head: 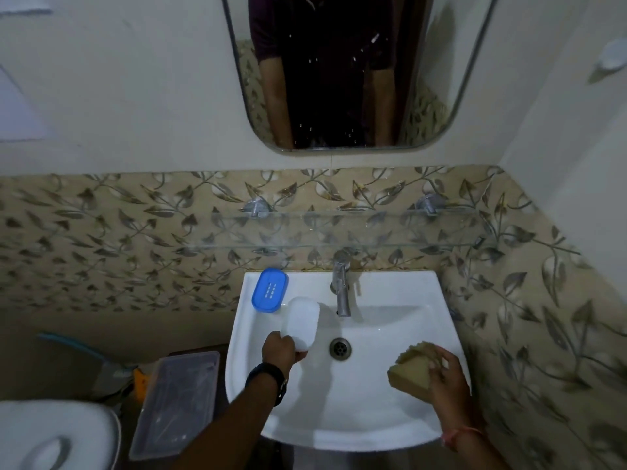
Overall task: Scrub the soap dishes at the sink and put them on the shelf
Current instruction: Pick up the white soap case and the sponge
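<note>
Your left hand (279,347) grips the white soap dish (301,322) over the sink (373,415) at 9 o'clock, catching runoff. Your right hand (446,374) clasps the sponge (409,366) at 3 o'clock, ready to scrub.

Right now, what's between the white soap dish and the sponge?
In the head view, the white soap dish in the left hand and the sponge in the right hand have only bare sink basin between them, with the drain there.
</note>
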A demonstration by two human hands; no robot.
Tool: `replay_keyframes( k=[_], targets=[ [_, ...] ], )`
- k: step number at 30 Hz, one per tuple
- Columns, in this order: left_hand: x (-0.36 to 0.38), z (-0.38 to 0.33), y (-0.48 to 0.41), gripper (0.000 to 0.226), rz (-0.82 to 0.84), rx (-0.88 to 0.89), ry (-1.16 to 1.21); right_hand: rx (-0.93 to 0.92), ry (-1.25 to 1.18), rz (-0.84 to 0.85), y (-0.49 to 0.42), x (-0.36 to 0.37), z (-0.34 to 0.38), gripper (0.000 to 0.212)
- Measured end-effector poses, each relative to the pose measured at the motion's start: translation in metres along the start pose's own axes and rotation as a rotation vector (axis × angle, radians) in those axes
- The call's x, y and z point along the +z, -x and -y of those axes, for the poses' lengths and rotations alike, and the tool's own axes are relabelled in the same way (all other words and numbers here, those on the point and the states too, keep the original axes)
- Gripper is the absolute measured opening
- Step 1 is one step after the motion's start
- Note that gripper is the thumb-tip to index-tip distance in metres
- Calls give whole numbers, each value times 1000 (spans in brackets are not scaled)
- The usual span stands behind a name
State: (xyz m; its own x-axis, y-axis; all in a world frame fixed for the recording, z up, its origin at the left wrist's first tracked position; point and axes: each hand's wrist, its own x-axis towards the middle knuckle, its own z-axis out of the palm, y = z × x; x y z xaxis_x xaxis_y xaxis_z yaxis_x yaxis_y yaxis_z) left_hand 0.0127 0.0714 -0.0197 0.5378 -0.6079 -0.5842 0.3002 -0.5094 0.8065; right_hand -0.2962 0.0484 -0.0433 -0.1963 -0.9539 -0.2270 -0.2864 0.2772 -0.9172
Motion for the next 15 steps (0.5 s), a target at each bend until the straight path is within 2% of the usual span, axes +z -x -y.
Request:
replay_keyframes(
  k=[5,10,15],
  targets=[
    [-20,-12,17,10,-35,169,-338,28,-3,20,19,-1,6,36],
    [-27,-28,26,20,-45,329,-674,4,9,19,31,9,6,34],
    [-24,-50,33,25,-65,557,-1113,21,-4,56,38,15,4,31]
  ],
)
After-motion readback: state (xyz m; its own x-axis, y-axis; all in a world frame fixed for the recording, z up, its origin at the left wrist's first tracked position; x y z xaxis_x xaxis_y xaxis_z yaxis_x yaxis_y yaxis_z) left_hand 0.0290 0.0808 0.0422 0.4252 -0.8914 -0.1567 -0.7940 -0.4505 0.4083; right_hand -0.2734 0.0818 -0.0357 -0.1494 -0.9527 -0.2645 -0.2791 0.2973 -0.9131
